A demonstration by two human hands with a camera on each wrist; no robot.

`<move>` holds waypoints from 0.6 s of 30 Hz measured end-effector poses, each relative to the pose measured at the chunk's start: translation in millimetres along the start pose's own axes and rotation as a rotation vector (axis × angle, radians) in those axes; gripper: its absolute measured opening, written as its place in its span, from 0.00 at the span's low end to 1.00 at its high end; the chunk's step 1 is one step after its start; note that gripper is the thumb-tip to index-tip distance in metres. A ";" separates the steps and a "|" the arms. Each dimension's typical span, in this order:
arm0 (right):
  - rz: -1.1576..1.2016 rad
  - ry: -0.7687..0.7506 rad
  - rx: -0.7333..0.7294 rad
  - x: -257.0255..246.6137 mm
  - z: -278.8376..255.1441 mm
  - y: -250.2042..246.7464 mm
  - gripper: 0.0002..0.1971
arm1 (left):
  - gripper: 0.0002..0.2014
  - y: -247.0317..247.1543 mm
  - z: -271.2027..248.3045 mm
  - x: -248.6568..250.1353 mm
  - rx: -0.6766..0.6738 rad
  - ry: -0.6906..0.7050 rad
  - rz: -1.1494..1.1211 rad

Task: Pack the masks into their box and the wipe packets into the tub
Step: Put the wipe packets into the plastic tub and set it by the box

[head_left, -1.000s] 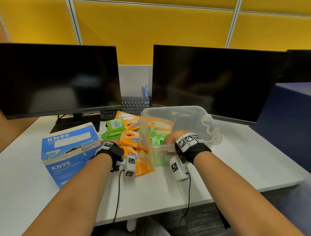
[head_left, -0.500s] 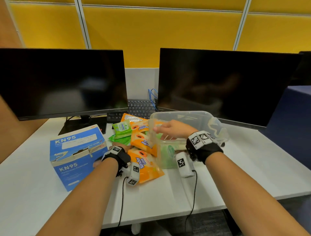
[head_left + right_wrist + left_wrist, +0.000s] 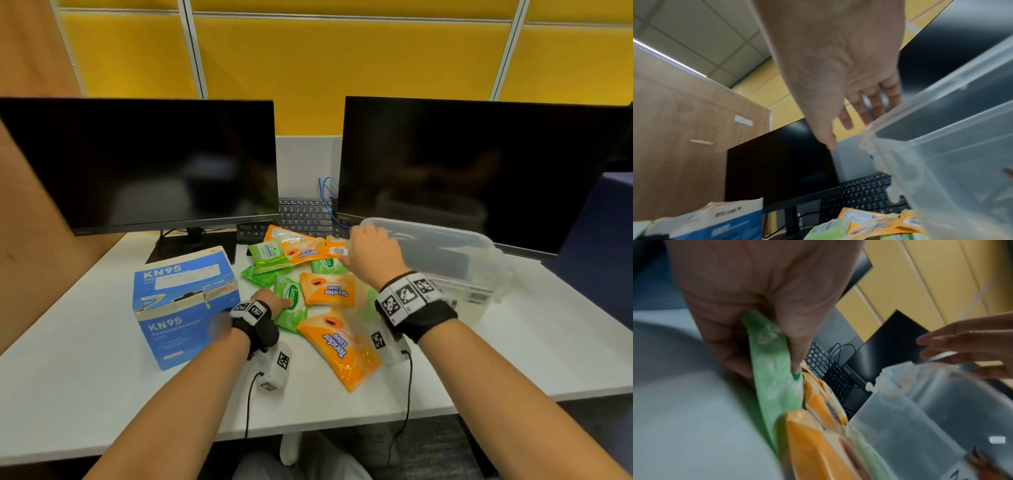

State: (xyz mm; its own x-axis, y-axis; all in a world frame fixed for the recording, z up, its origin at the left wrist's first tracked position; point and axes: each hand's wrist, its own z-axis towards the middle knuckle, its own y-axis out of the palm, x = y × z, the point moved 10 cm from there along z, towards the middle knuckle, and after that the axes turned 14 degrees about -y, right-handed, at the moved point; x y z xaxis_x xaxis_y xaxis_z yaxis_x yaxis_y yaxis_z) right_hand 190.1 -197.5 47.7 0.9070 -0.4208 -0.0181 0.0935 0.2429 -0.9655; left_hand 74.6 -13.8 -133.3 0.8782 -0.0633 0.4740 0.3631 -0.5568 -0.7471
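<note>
Pinching the near edge of a green wipe packet (image 3: 774, 369) between thumb and curled fingers (image 3: 797, 331), the left hand (image 3: 270, 301) holds something soft, light and likely slick, best gripped by its flat sealed edge. Beyond those fingers more orange and green packets lie heaped on the white surface (image 3: 102, 394), while the right hand (image 3: 371, 255), fingers straight, touches the tilted clear tub (image 3: 445, 253). A blue mask box (image 3: 178, 308) stands just left, before two dark monitors and yellow wall panels.
</note>
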 end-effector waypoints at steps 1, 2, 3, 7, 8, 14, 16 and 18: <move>0.012 -0.060 0.106 -12.7 3.8 -5.4 0.23 | 0.32 -2.1 -3.7 -3.8 0.009 -0.006 -0.083; 0.073 -0.118 0.158 -26.4 8.8 -3.8 0.23 | 0.33 -5.7 -6.2 -9.5 0.033 -0.018 -0.181; 0.157 -0.158 0.169 -39.7 14.6 2.1 0.24 | 0.34 -10.5 -8.8 -16.4 0.070 -0.036 -0.276; 0.508 -0.100 0.065 -71.7 49.9 47.7 0.26 | 0.29 -20.4 -14.2 -38.0 0.165 -0.038 -0.587; 0.543 -0.070 0.032 -75.8 61.8 59.7 0.27 | 0.27 -23.6 -15.2 -43.2 0.194 -0.031 -0.667; 0.562 -0.040 -0.124 -96.1 136.3 102.8 0.28 | 0.25 -34.7 4.0 -69.1 0.203 0.003 -0.897; 0.482 -0.102 -0.223 -109.4 156.4 123.2 0.30 | 0.23 -34.9 18.0 -71.4 0.177 -0.022 -0.914; 0.390 -0.120 -0.333 -116.1 167.3 143.7 0.32 | 0.22 -36.3 22.0 -69.1 0.183 -0.020 -0.917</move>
State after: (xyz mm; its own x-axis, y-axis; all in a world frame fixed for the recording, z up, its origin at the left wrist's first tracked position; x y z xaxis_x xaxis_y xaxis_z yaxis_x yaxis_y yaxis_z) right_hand 167.0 32.5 -45.5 0.8909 -0.2462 -0.3818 -0.3784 0.0627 -0.9235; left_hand 7.7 29.1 -149.2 0.2285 0.3515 0.9079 0.9587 -0.2433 -0.1471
